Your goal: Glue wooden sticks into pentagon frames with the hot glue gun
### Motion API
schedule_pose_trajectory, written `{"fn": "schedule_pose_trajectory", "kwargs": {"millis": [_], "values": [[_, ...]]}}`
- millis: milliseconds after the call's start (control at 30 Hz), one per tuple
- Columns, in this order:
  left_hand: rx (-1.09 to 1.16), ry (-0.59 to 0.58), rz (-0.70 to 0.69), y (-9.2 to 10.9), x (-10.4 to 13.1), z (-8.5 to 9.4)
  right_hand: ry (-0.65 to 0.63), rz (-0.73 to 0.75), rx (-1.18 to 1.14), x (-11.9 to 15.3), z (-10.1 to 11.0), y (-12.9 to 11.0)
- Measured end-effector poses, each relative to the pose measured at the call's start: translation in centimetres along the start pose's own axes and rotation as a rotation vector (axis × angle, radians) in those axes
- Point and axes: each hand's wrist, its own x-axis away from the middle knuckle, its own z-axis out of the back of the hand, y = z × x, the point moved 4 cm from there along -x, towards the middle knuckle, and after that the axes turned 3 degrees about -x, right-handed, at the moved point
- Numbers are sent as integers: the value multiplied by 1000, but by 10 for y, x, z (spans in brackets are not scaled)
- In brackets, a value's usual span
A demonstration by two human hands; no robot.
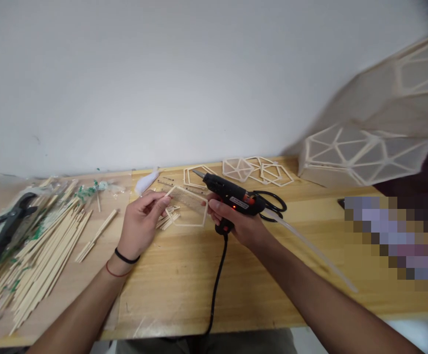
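Between thumb and fingers, my left hand (145,214) pinches the left corner of a pentagon frame (187,225) made of thin wooden sticks, held above the table. My right hand (241,221) is wrapped round a black hot glue gun (228,191), its nozzle pointing up and left and a small red light lit. A long clear glue stick (317,253) trails out of its back. The fingertips of my right hand are at the frame's right corner; whether they grip it I cannot tell. Short stick pieces (168,221) lie below the frame, partly hidden by it.
Long wooden sticks (51,265) and black-handled cutters (9,226) lie on the left. Finished stick frames (272,172), scissors (276,201) and a clear ruler (162,184) lie behind the hands. A large paper-covered stick structure (368,152) stands at right. The gun's cord (216,290) hangs over the front edge.
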Motion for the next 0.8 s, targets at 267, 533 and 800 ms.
{"fn": "schedule_pose_trajectory", "kwargs": {"millis": [267,533,800], "values": [[-63,-106,-113,1,5,-5,21,2,72,0,4,3],[109,-304,36,3,7,-14,-30,-11,120,2,-3,-2],[624,-124,215,-1,2,-7,-39,78,187,0,2,-6]]}}
